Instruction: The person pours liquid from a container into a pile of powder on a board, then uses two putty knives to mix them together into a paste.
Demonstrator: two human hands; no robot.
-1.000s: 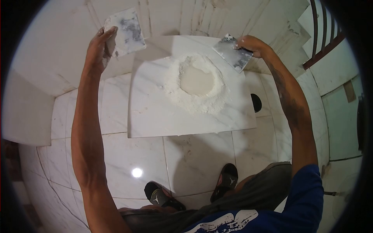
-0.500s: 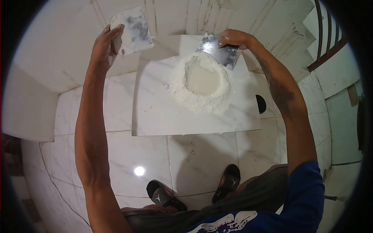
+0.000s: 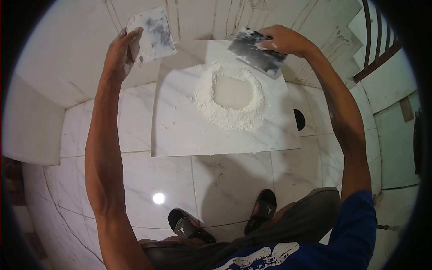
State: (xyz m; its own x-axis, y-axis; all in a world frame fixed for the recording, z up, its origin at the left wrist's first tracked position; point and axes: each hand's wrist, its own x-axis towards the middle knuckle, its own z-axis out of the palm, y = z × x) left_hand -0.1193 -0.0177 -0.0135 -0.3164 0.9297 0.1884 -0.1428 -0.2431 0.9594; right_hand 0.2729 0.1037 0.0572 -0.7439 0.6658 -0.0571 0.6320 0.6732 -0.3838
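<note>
A ring of white powder (image 3: 247,114) lies on a pale board (image 3: 180,135), with a pool of cloudy liquid (image 3: 233,93) in its middle. My left hand (image 3: 121,53) is closed on a flat scraper (image 3: 154,35) smeared with white, held up beyond the board's far left corner. In my right hand (image 3: 285,41) is a second flat scraper (image 3: 256,51), dark and shiny with white smears. It hangs tilted just above the far right side of the powder, apart from it.
Behind the board rises a stained pale wall (image 3: 198,18). A dark railing (image 3: 380,60) stands at the far right. A black rounded object (image 3: 299,120) shows beside the board's right edge. My sandalled feet are on the tiled floor (image 3: 166,175) in front.
My right hand has lifted its scraper up and to the right, away from the powder, and its face now looks darker. The left hand has hardly moved.
</note>
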